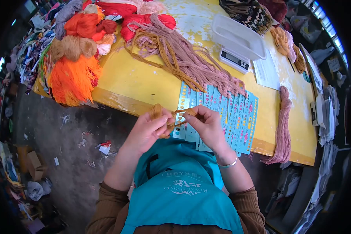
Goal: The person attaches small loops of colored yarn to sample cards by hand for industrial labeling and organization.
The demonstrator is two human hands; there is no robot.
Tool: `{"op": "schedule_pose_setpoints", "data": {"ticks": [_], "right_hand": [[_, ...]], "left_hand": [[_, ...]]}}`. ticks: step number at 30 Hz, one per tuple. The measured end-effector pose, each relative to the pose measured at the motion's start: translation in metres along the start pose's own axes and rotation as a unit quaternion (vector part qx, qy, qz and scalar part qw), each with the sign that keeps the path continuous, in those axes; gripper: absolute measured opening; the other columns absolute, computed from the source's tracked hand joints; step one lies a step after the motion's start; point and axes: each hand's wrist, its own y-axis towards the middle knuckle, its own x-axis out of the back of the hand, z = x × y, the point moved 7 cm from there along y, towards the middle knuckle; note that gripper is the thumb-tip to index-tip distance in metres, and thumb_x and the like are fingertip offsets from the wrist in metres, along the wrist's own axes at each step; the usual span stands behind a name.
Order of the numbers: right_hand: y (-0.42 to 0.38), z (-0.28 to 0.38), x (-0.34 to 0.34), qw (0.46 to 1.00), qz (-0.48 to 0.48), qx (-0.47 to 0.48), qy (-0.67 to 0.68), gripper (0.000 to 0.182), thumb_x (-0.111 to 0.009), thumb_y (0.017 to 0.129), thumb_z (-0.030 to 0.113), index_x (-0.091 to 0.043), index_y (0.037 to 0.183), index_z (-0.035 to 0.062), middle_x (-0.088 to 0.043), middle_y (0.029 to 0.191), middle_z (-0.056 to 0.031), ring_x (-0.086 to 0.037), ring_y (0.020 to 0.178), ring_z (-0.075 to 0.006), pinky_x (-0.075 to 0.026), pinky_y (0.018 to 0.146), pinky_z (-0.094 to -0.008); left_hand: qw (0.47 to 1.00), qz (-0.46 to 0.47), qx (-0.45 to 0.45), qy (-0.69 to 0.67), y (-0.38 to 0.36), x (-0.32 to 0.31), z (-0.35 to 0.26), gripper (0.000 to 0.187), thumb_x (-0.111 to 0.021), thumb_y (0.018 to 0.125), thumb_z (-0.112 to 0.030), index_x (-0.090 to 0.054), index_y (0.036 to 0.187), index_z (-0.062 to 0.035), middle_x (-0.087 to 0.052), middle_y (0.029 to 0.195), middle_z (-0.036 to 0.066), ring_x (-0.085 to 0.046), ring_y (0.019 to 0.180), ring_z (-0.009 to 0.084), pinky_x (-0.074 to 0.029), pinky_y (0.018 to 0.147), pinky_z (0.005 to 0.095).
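My left hand (pixel 154 126) is closed round a golden-brown skein of thread (pixel 156 112), which bunches above and below the fingers. Strands of it stretch across to my right hand (pixel 206 126), where thumb and fingers pinch them. Both hands are held in front of the table's near edge, above my teal apron. Just beyond and beneath them lie several blue punched cards (pixel 238 121) with rows of holes and pink flowers. A long mauve bundle of thread (pixel 199 58), with golden-brown strands (pixel 171 64) among it, rests on the far ends of the cards.
Orange skeins (pixel 74 78) and red skeins (pixel 144 23) are heaped on the yellow table (pixel 123 84) at left. A scale (pixel 234 58) carries a clear plastic tray (pixel 238 37). A paper sheet (pixel 266 72) and another mauve skein (pixel 283 124) lie at right. Scraps litter the floor.
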Motion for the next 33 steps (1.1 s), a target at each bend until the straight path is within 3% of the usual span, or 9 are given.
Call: {"op": "schedule_pose_setpoints", "data": {"ticks": [6,9,11,15,18,22,26,29,33], "right_hand": [[0.010,0.051,0.003,0.901,0.032,0.134,-0.411,0.008,-0.064,0.088,0.008,-0.062,0.092,0.0011,-0.065,0.095,-0.0041,-0.060,0.076,-0.0152,-0.046,0.066,-0.0275],[0.030,0.054,0.015,0.996,0.050,0.065,0.036,0.015,-0.056,0.092,0.016,-0.061,0.084,0.0041,-0.059,0.119,-0.0124,-0.051,0.113,-0.0231,-0.039,0.095,-0.0341],[0.053,0.068,0.037,0.946,0.088,0.106,0.294,0.022,-0.052,0.094,0.021,-0.062,0.085,0.0042,-0.060,0.119,-0.0138,-0.049,0.116,-0.0250,-0.038,0.097,-0.0356],[0.086,0.100,0.137,0.865,0.094,0.099,0.483,0.016,-0.049,0.096,0.017,-0.051,0.085,0.0051,-0.051,0.076,-0.0026,-0.046,0.067,-0.0121,-0.039,0.060,-0.0235],[0.080,0.129,0.275,0.937,-0.180,0.131,0.268,0.020,-0.053,0.095,0.015,-0.047,0.077,0.0127,-0.040,0.063,0.0046,-0.026,0.047,-0.0065,-0.021,0.042,-0.0211],[-0.020,0.199,0.538,0.839,-0.509,0.191,0.028,0.031,-0.063,0.088,0.023,-0.047,0.062,0.0146,-0.038,0.051,0.0045,-0.032,0.040,-0.0087,-0.024,0.038,-0.0228],[-0.135,0.279,0.614,0.672,-0.685,0.249,-0.135,0.022,-0.064,0.090,0.025,-0.062,0.074,0.0095,-0.050,0.056,0.0013,-0.039,0.043,-0.0072,-0.027,0.039,-0.0217],[-0.104,0.287,0.473,0.760,-0.541,0.295,-0.206,0.015,-0.065,0.091,0.018,-0.067,0.100,0.0061,-0.062,0.076,-0.0008,-0.041,0.051,-0.0020,-0.030,0.042,-0.0175],[-0.023,0.191,0.337,0.911,-0.301,0.149,-0.237,0.015,-0.061,0.092,0.015,-0.067,0.103,0.0070,-0.064,0.081,0.0005,-0.039,0.052,-0.0020,-0.029,0.046,-0.0171]], "left_hand": [[0.954,0.078,-0.128,-0.261,-0.041,0.082,-0.079,0.031,-0.041,0.102,-0.035,-0.058,0.105,-0.0088,-0.029,0.056,-0.005,-0.027,0.045,0.0042,-0.024,0.040,0.0198],[0.908,-0.014,-0.210,-0.363,-0.071,0.165,-0.118,0.028,-0.043,0.101,-0.026,-0.056,0.086,-0.0061,-0.025,0.052,-0.006,-0.020,0.041,0.0045,-0.018,0.037,0.0210],[0.884,-0.099,-0.249,-0.384,-0.100,0.239,-0.128,0.027,-0.045,0.099,-0.021,-0.053,0.076,-0.0077,-0.024,0.051,-0.006,-0.019,0.040,0.0055,-0.017,0.037,0.0220],[0.811,-0.344,-0.333,-0.337,-0.192,0.391,-0.140,0.039,-0.044,0.096,-0.016,-0.031,0.059,-0.0167,-0.020,0.049,-0.006,-0.016,0.039,0.0078,-0.015,0.038,0.0240],[0.745,-0.478,-0.375,-0.277,-0.263,0.450,-0.157,0.041,-0.044,0.096,-0.018,-0.025,0.059,-0.0195,-0.015,0.049,-0.006,-0.013,0.040,0.0089,-0.015,0.039,0.0252],[0.627,-0.618,-0.445,-0.161,-0.330,0.461,-0.196,0.031,-0.044,0.097,-0.021,-0.036,0.067,-0.0194,-0.019,0.055,-0.006,-0.017,0.043,0.0083,-0.015,0.039,0.0249],[0.757,-0.473,-0.446,-0.067,-0.290,0.425,-0.243,0.013,-0.047,0.099,-0.023,-0.056,0.102,-0.0152,-0.026,0.060,-0.006,-0.022,0.047,0.0058,-0.018,0.039,0.0230],[0.897,-0.188,-0.389,-0.090,-0.167,0.276,-0.228,0.041,-0.044,0.101,-0.023,-0.043,0.141,-0.0126,-0.029,0.063,-0.005,-0.022,0.047,0.0058,-0.022,0.039,0.0212],[0.957,0.036,-0.255,-0.130,-0.040,0.130,-0.144,0.043,-0.044,0.102,-0.024,-0.040,0.143,-0.0133,-0.034,0.064,-0.005,-0.029,0.047,0.0065,-0.026,0.040,0.0204]]}}
